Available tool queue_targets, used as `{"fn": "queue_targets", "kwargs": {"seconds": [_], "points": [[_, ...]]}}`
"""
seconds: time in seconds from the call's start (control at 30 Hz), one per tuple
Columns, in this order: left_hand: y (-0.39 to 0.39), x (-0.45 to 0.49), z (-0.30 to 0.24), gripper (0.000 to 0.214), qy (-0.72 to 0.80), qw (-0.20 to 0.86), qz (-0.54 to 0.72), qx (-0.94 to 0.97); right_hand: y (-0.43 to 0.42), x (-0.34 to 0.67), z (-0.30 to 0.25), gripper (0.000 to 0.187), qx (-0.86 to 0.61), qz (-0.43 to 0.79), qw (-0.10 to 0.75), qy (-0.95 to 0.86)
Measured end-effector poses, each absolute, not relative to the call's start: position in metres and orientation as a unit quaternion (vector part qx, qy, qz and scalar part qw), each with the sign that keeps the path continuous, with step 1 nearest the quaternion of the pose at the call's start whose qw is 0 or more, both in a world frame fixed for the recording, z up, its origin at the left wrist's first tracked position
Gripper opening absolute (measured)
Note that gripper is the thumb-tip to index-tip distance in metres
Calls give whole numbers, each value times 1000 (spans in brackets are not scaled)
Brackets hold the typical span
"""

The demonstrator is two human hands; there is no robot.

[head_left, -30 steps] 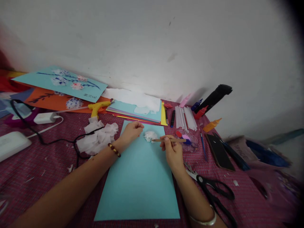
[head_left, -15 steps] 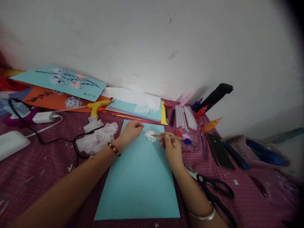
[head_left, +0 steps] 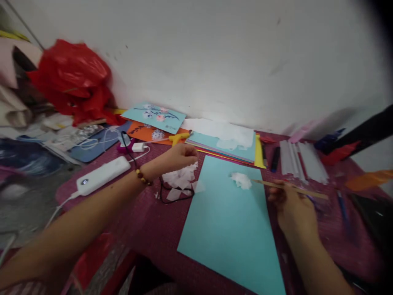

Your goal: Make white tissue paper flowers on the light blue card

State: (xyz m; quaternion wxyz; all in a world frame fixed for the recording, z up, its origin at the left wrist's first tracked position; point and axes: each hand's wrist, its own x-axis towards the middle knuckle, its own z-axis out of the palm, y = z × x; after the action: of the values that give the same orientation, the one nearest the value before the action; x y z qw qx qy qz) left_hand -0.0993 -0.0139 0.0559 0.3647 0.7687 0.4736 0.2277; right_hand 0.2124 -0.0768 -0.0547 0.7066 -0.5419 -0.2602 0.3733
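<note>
A light blue sheet of card (head_left: 230,221) lies on the red checked cloth in front of me. A small white crumpled tissue tuft (head_left: 241,180) sits near its far edge. My right hand (head_left: 293,209) is closed on a thin wooden stick (head_left: 288,188) whose tip touches the tuft. My left hand (head_left: 182,155), with a bead bracelet at the wrist, hovers with fingers curled over a heap of white tissue scraps (head_left: 181,180) just left of the sheet. Nothing shows in its fingers.
A stack of coloured card (head_left: 227,143) and a yellow glue gun (head_left: 179,138) lie by the wall. White sticks (head_left: 299,162), markers and bottles are at the right. A white power strip (head_left: 102,175), cables, finished flower pictures (head_left: 155,112) and a red plastic bag (head_left: 72,78) are at the left.
The camera has swung left, bringing the red bag and power strip into view. My left hand has moved off the blue sheet to the tissue heap. My right hand still holds the stick at the tuft.
</note>
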Motion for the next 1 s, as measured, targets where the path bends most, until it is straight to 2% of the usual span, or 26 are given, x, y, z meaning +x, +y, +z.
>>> {"fn": "queue_targets", "kwargs": {"seconds": [0.23,0.37,0.47,0.7,0.9,1.0], "points": [[-80,-165,15,14,500,206,75,838,-76,211,-51,8,-521,403,717,-229],[-97,-161,0,10,559,139,52,816,-81,203,-48,8,-520,419,704,-241],[-98,-153,-5,13,592,142,65,791,-84,201,-47,11,-515,423,700,-255],[-87,-146,-9,16,548,220,93,802,-86,199,-45,21,-511,435,687,-281],[-93,-142,-4,36,499,195,110,837,-89,197,-47,19,-501,433,683,-309],[-96,-140,3,31,473,156,70,864,-89,196,-49,20,-512,431,668,-325]]}}
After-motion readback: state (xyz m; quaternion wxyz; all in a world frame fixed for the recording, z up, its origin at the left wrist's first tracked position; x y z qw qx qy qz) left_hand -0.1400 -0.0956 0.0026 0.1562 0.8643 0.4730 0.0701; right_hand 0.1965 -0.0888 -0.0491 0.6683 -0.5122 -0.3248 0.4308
